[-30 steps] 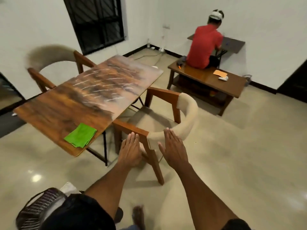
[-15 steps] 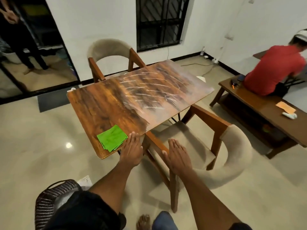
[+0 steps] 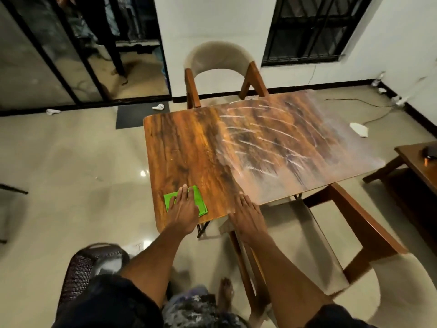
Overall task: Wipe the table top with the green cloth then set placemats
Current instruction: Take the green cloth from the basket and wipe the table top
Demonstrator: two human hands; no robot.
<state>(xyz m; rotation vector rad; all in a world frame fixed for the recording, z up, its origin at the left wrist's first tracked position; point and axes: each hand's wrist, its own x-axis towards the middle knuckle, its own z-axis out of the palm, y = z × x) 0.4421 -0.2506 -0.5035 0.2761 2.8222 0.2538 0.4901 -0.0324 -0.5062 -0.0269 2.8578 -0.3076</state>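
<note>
A folded green cloth (image 3: 199, 200) lies on the near left corner of the wooden table top (image 3: 212, 147). My left hand (image 3: 184, 208) lies flat on the cloth with straight fingers and covers its middle. My right hand (image 3: 246, 215) hovers flat over the table's near edge to the right of the cloth, fingers straight, holding nothing. White streaks mark the right half of the table top. No placemats are in view.
A padded wooden chair (image 3: 220, 65) stands at the table's far side, another (image 3: 350, 235) at the near right. A dark woven basket (image 3: 92, 268) sits on the floor at my left. A low wooden table (image 3: 423, 171) is at the right edge.
The view swung left as I stepped up to the table. My left hand moved from the table edge onto the green cloth; my right hand rose from the chair to the table's edge.
</note>
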